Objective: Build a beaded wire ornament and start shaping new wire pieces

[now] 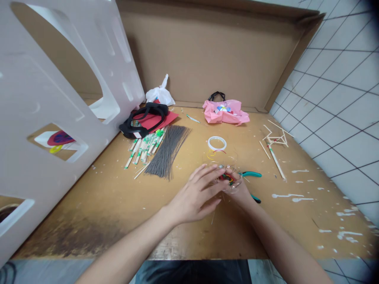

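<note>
Both hands meet at the middle of the wooden table [97,205]. My left hand [197,193] lies with its fingers stretched towards a small clear plastic container [232,182] with red, green and yellow bits inside. My right hand [241,191] cups that container from below, its fingers mostly hidden behind the left hand. Teal-handled pliers [251,174] lie just beyond the right hand. A white tape ring [216,143] lies farther back.
A bundle of thin grey wires [168,152] and wrapped chopsticks [145,148] lie left of centre. A black strap on red paper [148,118], a white bag [160,94] and a pink bag [225,111] sit at the back. White foam panel [44,98] stands left; stick frame [275,140] right.
</note>
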The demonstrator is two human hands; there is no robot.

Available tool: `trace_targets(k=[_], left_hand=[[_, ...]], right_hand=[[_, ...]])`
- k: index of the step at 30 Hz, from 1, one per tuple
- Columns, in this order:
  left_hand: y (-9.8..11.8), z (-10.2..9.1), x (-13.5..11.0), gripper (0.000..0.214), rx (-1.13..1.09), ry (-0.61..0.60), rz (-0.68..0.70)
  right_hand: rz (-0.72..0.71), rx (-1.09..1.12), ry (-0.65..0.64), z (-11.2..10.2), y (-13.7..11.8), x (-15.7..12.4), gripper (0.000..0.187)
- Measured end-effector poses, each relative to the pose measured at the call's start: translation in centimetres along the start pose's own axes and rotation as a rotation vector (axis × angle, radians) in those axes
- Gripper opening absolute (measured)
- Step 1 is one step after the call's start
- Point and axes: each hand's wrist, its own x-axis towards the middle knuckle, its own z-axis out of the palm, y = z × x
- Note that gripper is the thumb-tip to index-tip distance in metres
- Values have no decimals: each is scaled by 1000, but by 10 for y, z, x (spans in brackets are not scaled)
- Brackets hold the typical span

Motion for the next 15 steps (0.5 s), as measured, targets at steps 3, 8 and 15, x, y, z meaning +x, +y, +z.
trace_targets(k=[3, 8, 15], left_hand=[[-1, -3, 0, 63, -79, 110, -61], [-1, -6, -2, 51, -189, 261, -206], [-2, -20, 6, 25, -334, 178, -218]], right_hand=[[126, 233, -34, -4, -12, -2, 25], [333, 472, -270, -13, -26, -4, 27], [246, 384, -676, -10, -27, -10, 19]])
